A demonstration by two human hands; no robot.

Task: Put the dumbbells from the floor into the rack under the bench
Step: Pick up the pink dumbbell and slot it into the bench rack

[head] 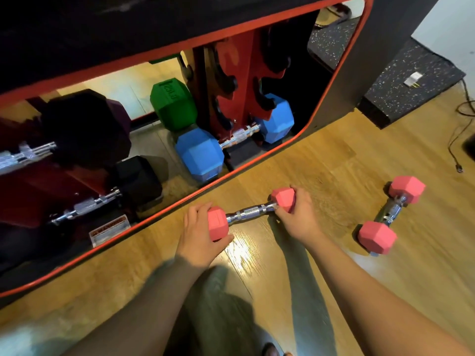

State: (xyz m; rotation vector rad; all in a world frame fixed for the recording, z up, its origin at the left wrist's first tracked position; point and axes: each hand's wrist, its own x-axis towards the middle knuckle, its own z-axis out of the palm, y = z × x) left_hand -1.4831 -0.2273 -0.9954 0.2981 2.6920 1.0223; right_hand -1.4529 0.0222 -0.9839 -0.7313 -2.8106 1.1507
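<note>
A pink dumbbell (253,212) with a chrome handle is held just above the wooden floor, in front of the bench opening. My left hand (199,233) grips its left head and my right hand (295,217) grips its right head. A second pink dumbbell (392,214) lies on the floor to the right, untouched. The red rack (241,80) stands inside the bench, behind the red-edged opening. It holds a blue dumbbell (231,142) low down and a green one (173,104) above it.
Black dumbbells (84,127) fill the rack's left side, with a warning label (110,229) below them. A speckled black mat block (408,83) sits at the right rear. A black cable (460,129) trails across the floor at the far right.
</note>
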